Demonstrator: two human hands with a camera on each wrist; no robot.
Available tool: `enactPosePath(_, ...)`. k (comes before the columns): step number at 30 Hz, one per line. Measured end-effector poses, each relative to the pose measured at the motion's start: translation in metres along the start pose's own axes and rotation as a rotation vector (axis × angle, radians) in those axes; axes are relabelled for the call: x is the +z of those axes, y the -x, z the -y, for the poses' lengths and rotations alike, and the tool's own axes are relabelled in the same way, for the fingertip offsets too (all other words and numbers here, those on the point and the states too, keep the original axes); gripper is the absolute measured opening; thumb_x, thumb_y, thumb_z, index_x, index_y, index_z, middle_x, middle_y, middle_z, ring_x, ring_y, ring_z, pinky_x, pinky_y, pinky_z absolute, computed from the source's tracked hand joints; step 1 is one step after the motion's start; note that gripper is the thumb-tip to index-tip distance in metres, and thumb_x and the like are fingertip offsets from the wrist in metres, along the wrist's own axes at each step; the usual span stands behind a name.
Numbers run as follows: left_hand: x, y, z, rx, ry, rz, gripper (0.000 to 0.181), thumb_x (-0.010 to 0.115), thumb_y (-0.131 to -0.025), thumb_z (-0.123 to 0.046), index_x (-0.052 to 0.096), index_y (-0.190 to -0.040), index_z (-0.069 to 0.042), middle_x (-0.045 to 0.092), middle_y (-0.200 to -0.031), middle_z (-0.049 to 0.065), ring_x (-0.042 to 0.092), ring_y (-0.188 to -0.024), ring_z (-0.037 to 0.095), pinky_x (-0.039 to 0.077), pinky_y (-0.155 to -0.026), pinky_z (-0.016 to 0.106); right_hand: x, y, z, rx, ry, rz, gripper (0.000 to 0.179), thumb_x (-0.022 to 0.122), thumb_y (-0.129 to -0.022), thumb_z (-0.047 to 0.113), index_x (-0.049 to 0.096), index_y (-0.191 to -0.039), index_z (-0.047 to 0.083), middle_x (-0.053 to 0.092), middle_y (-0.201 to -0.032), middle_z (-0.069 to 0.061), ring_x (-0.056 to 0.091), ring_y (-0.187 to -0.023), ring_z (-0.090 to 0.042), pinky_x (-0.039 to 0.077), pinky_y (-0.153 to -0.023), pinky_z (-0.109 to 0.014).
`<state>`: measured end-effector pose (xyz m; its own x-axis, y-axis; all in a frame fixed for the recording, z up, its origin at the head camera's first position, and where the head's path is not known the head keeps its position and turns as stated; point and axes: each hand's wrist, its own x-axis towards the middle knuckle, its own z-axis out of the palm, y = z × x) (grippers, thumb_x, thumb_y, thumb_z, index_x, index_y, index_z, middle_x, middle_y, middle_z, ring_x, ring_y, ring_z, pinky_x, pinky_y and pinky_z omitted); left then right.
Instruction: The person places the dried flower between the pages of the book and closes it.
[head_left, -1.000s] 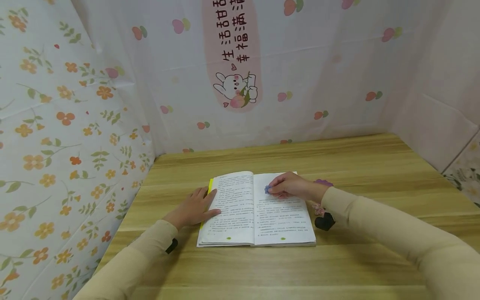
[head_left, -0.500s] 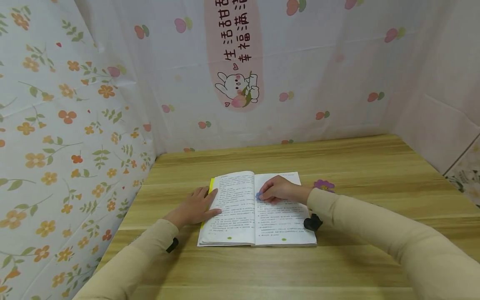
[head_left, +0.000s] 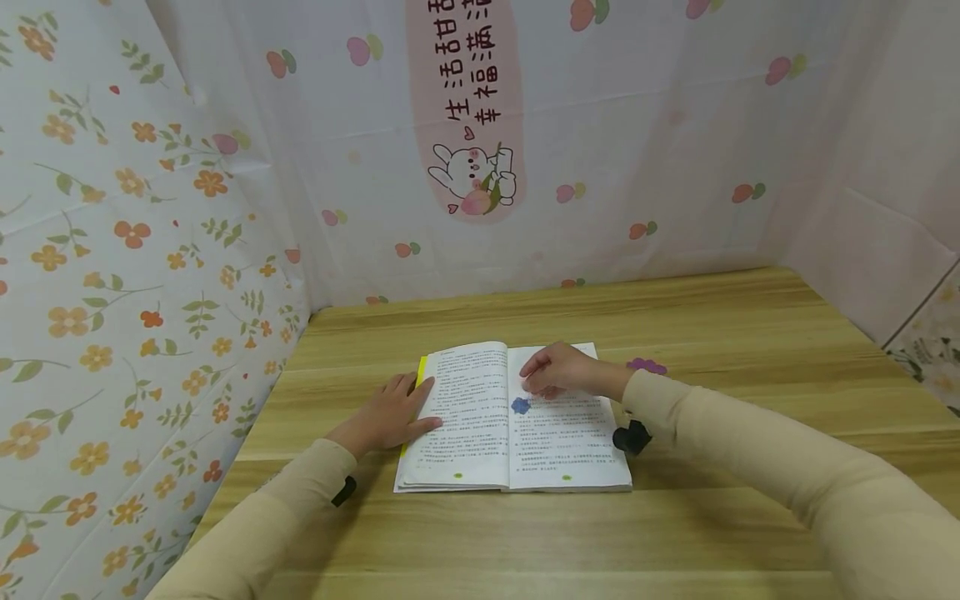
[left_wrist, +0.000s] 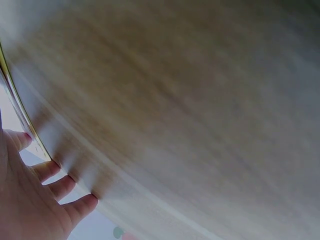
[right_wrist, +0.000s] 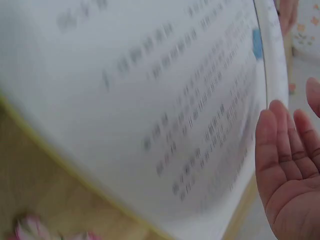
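Note:
An open book (head_left: pixel 555 454) with printed pages lies on the wooden table. On its right page, near the fold, is a small blue flower-shaped piece (head_left: pixel 521 406), a blue patch in the right wrist view. Just above and right of it hovers my right hand (head_left: pixel 562 369), holding nothing. In the right wrist view its fingers (right_wrist: pixel 268 135) look loosely bent and apart from the blue flower. My left hand (head_left: pixel 390 419) rests at the book's left edge, thumb over the page and the other fingers spread on the table.
A purple flower-shaped piece (head_left: pixel 647 366) lies right of the book, partly hidden by the right arm. A pink and white flower-like thing (right_wrist: pixel 32 230) shows blurred in the right wrist view. Patterned cloth (head_left: pixel 660 150) hangs behind the wooden table (head_left: pixel 480 542).
My right hand carried the blue flower left to the fold, let go of it on the right page, and lifted slightly away. The left hand has stayed still.

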<state>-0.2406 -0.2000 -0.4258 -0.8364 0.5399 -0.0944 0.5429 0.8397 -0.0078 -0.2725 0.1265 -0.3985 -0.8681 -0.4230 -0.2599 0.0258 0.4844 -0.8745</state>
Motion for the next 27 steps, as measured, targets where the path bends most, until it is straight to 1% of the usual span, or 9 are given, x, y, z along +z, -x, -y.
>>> enactPosePath(4, 0.001, -0.001, 0.001, 0.007, -0.003, -0.008, 0.08, 0.044, -0.097, -0.06, 0.029, -0.153, -0.005, 0.034, -0.145, 0.025, 0.033, -0.133, 0.042, 0.033, -0.103, 0.057, -0.023, 0.003, 0.0, -0.065, 0.096, -0.07, 0.03, 0.073, -0.087, 0.009, 0.065, -0.113, -0.005, 0.066, -0.094, -0.009, 0.059, -0.08, -0.019, 0.052, -0.07, -0.03)
enactPosePath(7, 0.003, -0.002, 0.002, 0.009, -0.003, -0.009, 0.08, 0.044, -0.096, -0.061, 0.03, -0.153, -0.005, 0.034, -0.145, 0.025, 0.034, -0.133, 0.042, 0.033, -0.103, 0.057, -0.041, 0.006, -0.007, -0.142, 0.224, -0.124, 0.035, 0.074, -0.087, 0.01, 0.063, -0.116, -0.007, 0.065, -0.102, -0.014, 0.06, -0.093, -0.026, 0.051, -0.081, -0.037)
enactPosePath(10, 0.004, -0.002, 0.003, 0.006, 0.002, -0.005, 0.08, 0.044, -0.096, -0.06, 0.03, -0.153, -0.005, 0.034, -0.146, 0.025, 0.033, -0.133, 0.042, 0.033, -0.103, 0.057, -0.055, 0.01, -0.018, -0.21, 0.43, -0.169, 0.046, 0.075, -0.087, 0.015, 0.06, -0.124, -0.005, 0.062, -0.12, -0.019, 0.056, -0.113, -0.035, 0.044, -0.096, -0.047)
enactPosePath(12, 0.004, -0.002, 0.003, 0.002, 0.003, -0.001, 0.08, 0.044, -0.096, -0.06, 0.03, -0.153, -0.005, 0.033, -0.146, 0.025, 0.033, -0.134, 0.042, 0.033, -0.103, 0.057, -0.061, 0.013, -0.027, -0.252, 0.565, -0.192, 0.054, 0.076, -0.086, 0.02, 0.056, -0.13, -0.004, 0.057, -0.13, -0.022, 0.05, -0.122, -0.039, 0.038, -0.101, -0.052)
enactPosePath(14, 0.004, -0.002, 0.004, 0.003, 0.007, 0.0, 0.08, 0.045, -0.097, -0.06, 0.03, -0.152, -0.005, 0.034, -0.146, 0.025, 0.033, -0.133, 0.042, 0.033, -0.103, 0.057, -0.065, 0.015, -0.036, -0.297, 0.677, -0.197, 0.063, 0.076, -0.086, 0.024, 0.05, -0.136, -0.004, 0.051, -0.137, -0.023, 0.045, -0.127, -0.041, 0.034, -0.104, -0.053)
enactPosePath(18, 0.004, -0.002, 0.004, 0.007, 0.004, -0.001, 0.08, 0.044, -0.097, -0.06, 0.03, -0.152, -0.005, 0.034, -0.146, 0.026, 0.034, -0.133, 0.042, 0.033, -0.103, 0.057, -0.067, 0.017, -0.05, -0.381, 0.789, -0.165, 0.075, 0.073, -0.088, 0.035, 0.041, -0.142, -0.006, 0.043, -0.143, -0.027, 0.039, -0.131, -0.044, 0.03, -0.106, -0.055)
enactPosePath(20, 0.004, -0.002, 0.004, 0.009, -0.001, -0.004, 0.08, 0.044, -0.097, -0.06, 0.03, -0.152, -0.005, 0.035, -0.145, 0.026, 0.034, -0.133, 0.042, 0.033, -0.103, 0.057, -0.066, 0.018, -0.055, -0.394, 0.834, -0.143, 0.08, 0.069, -0.089, 0.042, 0.038, -0.144, -0.006, 0.038, -0.146, -0.029, 0.035, -0.134, -0.045, 0.027, -0.107, -0.057)
enactPosePath(22, 0.004, -0.002, 0.004, 0.01, -0.008, -0.005, 0.08, 0.044, -0.096, -0.06, 0.03, -0.152, -0.005, 0.035, -0.145, 0.026, 0.034, -0.133, 0.042, 0.033, -0.103, 0.056, -0.066, 0.018, -0.059, -0.386, 0.876, -0.12, 0.082, 0.064, -0.091, 0.048, 0.035, -0.146, -0.005, 0.033, -0.148, -0.03, 0.031, -0.136, -0.046, 0.024, -0.107, -0.06)
enactPosePath(27, 0.004, -0.002, 0.004, 0.013, -0.017, -0.012, 0.08, 0.043, -0.096, -0.061, 0.03, -0.152, -0.005, 0.035, -0.145, 0.025, 0.034, -0.133, 0.041, 0.034, -0.103, 0.056, -0.067, 0.016, -0.065, -0.332, 0.951, -0.088, 0.087, 0.053, -0.093, 0.06, 0.03, -0.149, -0.003, 0.028, -0.152, -0.027, 0.025, -0.139, -0.044, 0.019, -0.109, -0.061)
